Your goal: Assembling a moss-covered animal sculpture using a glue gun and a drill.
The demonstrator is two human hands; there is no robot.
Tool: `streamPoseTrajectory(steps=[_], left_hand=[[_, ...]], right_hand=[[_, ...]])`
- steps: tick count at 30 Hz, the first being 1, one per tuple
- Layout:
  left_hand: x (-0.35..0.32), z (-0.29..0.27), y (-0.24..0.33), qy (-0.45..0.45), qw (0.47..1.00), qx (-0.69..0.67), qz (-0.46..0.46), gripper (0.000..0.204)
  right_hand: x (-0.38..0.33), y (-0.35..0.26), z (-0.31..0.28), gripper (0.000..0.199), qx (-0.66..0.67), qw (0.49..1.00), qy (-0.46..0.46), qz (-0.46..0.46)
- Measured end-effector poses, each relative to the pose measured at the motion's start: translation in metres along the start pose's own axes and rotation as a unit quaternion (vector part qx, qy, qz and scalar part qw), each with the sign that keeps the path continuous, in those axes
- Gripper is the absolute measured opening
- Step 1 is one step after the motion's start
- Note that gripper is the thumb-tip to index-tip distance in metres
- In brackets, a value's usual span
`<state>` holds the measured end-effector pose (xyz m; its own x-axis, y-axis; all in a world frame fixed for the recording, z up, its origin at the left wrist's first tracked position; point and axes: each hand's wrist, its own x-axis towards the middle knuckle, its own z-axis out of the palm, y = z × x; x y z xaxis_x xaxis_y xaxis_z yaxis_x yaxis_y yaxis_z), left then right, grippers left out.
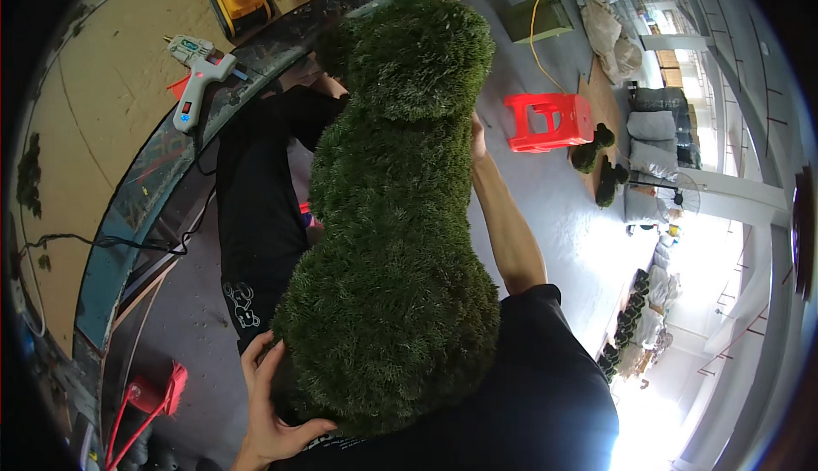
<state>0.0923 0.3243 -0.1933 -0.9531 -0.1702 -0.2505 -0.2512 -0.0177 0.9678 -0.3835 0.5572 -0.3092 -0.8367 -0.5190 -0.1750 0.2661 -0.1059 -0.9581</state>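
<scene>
A large figure of green artificial grass (396,207) lies lengthwise across my lap, with a rounded block at its far end and a wider, bulging near end. My left hand (277,411) grips the lower left edge of the near end, its thumb below and its fingers against the grass. Along the right side, close to the far block, my right hand (479,137) holds the figure from the edge. The fingers of that hand are mostly hidden behind the grass.
On the worktable (85,130) at left lie a white glue gun (203,79) and a yellow-black power tool (241,2). A black cable (111,239) hangs over its edge. A red stool (550,121) stands at right, near smaller grass pieces (609,177). Lower left is a red brush and dustpan (149,394).
</scene>
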Motion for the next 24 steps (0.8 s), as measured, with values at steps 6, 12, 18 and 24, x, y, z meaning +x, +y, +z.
streamPoseTrajectory(steps=[6, 12, 18, 24], left_hand=[[0.000, -0.003, 0.005, -0.042, 0.999, -0.008, 0.028, 0.118], [-0.011, 0.007, 0.009, -0.030, 0.999, 0.000, 0.039, 0.119], [-0.033, 0.017, 0.027, -0.014, 0.996, 0.065, 0.057, 0.123], [-0.058, 0.021, 0.053, -0.012, 0.985, 0.128, 0.111, 0.120]], right_hand=[[-0.016, 0.002, -0.007, 0.086, 0.018, 0.996, 0.028, 0.078], [-0.019, 0.020, -0.029, 0.088, 0.010, 0.992, 0.034, 0.120], [-0.039, 0.002, -0.002, 0.085, 0.038, 0.985, 0.042, 0.164], [-0.051, -0.012, 0.015, 0.068, 0.065, 0.991, 0.000, 0.120]])
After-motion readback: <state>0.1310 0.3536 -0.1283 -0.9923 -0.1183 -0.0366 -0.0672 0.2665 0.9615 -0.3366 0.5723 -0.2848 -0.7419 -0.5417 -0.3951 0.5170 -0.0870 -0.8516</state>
